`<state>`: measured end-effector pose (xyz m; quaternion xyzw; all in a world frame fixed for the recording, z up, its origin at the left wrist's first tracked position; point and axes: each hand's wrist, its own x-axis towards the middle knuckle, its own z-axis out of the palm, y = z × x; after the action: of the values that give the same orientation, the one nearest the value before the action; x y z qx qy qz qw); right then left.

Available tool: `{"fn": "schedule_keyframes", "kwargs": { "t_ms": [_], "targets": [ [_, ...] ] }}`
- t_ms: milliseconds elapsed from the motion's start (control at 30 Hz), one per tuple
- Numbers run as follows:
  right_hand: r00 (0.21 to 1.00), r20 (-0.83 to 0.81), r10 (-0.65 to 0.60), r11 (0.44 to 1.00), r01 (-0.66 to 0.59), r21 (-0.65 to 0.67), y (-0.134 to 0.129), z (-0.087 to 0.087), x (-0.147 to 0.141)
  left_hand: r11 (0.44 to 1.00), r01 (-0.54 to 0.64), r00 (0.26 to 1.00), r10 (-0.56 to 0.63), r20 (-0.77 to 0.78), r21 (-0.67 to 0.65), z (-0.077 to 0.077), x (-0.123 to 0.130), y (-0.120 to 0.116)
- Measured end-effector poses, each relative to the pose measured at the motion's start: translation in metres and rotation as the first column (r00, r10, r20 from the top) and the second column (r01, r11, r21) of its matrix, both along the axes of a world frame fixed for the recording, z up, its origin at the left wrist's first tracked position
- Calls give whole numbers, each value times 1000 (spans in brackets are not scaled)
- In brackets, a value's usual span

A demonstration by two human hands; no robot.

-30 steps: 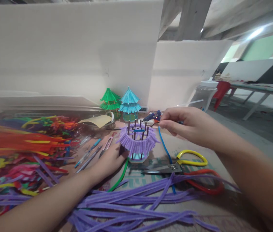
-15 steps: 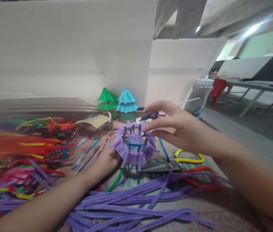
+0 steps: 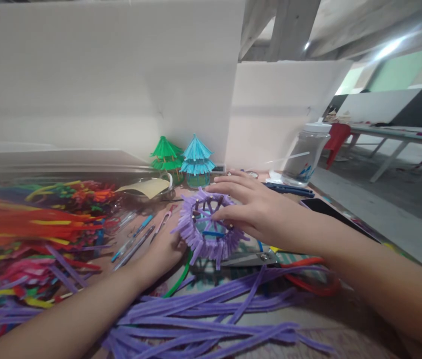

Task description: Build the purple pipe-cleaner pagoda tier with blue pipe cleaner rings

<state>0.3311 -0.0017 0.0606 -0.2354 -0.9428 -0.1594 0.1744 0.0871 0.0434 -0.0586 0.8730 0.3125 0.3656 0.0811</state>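
Note:
A small round frame with a purple pipe-cleaner fringe [image 3: 205, 247] stands in front of me, dark posts and a blue strip inside its ring. My left hand [image 3: 168, 244] is closed on its left side, the fingertips hidden behind the fringe. From the right, my right hand [image 3: 250, 202] grips the ring's far right part, one digit reaching inside and the fingers over the rim. Below lie scissors [image 3: 250, 259] with yellow and red handles, partly covered by my right hand and forearm. Loose purple pipe cleaners [image 3: 203, 309] spread across the near table.
Green [image 3: 165, 152] and light-blue [image 3: 196, 154] pavilion models stand at the back. Colourful pipe cleaners [image 3: 35, 219] fill the left side. Pens [image 3: 134, 244] lie beside my left hand. A clear bottle [image 3: 304, 154], a dark blue tool [image 3: 289, 189] and a phone-like black slab [image 3: 334, 214] are at right.
My right hand has come down and left from above the purple frame onto its ring. The frame has tilted slightly; my left hand stays at its side.

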Motion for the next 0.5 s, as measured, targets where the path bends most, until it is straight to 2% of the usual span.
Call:
{"fn": "schedule_keyframes", "kwargs": {
  "t_ms": [200,367,500],
  "targets": [
    [999,-46,-9,996,13,91,3,-6,-3,998,-15,1000,16,-6,65,-3,-2,2],
    [1000,-19,-25,991,27,133,-1,-8,-4,998,-34,999,34,0,57,-4,0,5],
    [999,-40,-19,991,24,129,-1,-10,-4,992,24,999,-30,45,126,-7,0,6]
  ]
}}
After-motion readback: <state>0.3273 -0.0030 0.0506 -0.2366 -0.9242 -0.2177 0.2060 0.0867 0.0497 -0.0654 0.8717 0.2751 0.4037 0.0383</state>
